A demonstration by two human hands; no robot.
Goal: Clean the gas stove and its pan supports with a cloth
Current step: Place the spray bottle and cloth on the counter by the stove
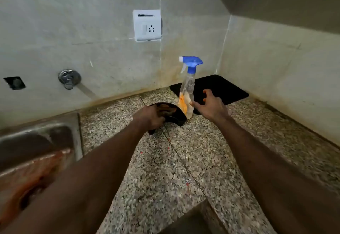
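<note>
Two hands over speckled counter (184,160), left hand (150,118) clenching dark curved object (171,113), right hand (211,105) spread beside spray bottle (187,90)

The counter (193,160) is speckled stone, polished smooth with a dull sheen. The sink (36,138) at its left edge is brushed metal, stained rusty orange lower down. The wall (73,31) is pale smooth tile, browned along the base. The tap (69,79) is shiny chromed metal. The socket (147,25) is white plastic. The spray bottle (187,93) is clear glossy plastic (blue plastic trigger on top). The mat (220,90) behind it looks matt black. The curved dark piece (173,114) is glossy black.
</note>
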